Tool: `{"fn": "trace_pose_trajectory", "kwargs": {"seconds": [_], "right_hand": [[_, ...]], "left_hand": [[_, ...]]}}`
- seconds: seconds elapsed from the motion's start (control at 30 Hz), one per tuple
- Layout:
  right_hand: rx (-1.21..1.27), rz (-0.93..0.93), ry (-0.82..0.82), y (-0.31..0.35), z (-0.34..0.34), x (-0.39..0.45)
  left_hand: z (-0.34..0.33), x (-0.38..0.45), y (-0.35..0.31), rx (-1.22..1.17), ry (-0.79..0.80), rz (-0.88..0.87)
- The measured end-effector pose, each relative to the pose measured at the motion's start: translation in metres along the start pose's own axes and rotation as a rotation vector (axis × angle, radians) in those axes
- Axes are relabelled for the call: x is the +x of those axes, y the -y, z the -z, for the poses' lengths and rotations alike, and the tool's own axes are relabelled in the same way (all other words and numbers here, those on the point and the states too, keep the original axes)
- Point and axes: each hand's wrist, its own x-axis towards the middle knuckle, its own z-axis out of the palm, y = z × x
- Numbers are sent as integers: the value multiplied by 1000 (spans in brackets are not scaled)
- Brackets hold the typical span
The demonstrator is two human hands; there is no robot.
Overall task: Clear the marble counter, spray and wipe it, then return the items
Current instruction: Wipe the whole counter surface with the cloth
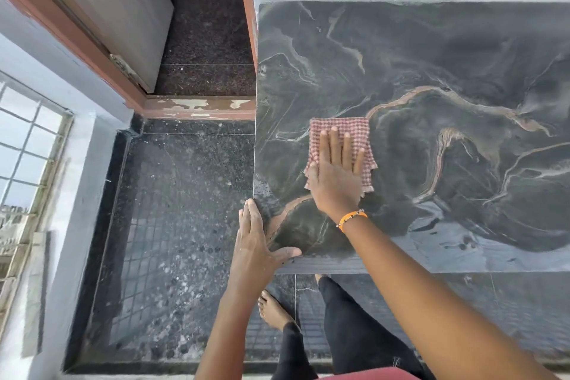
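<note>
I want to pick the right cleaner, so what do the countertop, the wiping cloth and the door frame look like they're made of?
Countertop: polished dark stone, likely marble, with tan and white veins and a wet sheen.
Cloth: woven fabric, probably cotton, red-and-white check with frayed edges.
Door frame: apparently wood under brown paint that is flaking off.

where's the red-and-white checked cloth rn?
In the head view the red-and-white checked cloth lies flat on the dark veined marble counter, near its left edge, pressed under the right hand. The left hand rests on the counter's front-left corner.

The cloth lies on the counter (near its left edge), doorway further left.
</note>
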Motion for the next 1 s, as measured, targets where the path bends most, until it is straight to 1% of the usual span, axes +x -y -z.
{"fn": "trace_pose_trajectory", "kwargs": {"seconds": [0.1,0.2,0.27,0.33,0.4,0.47,0.53,0.7,0.8,0.87,0.93,1.0], "right_hand": [[-8,189,38,48,-6,-6],[-21,372,73,74,-13,-28],[-53,494,91,70,-16,-45],[-112,604,95,52,-16,-57],[-155,652,91,27,-13,-63],[-170,613,73,0,-8,-63],[-165,516,50,-28,-2,-58],[-103,199,11,-107,13,-51],[-25,-27,-48,-139,17,-68],[7,-156,-86,-140,15,-84],[36,-267,-80,-124,10,-99],[22,-269,-63,-98,3,-114]], "left_hand": [[1,-9,6,-22,8,27],[-3,-24,15,-8,-2,55],[-7,-33,18,-26,-37,88],[-10,-41,19,-30,-88,97],[-12,-46,21,-9,-133,73],[-12,-50,22,1,-172,52],[-11,-51,24,9,-197,52],[-9,-45,29,40,-207,55],[-10,-45,34,22,-212,42],[-12,-44,37,14,-221,39],[-14,-45,40,-6,-228,27],[-14,-47,41,-34,-241,10]]}}
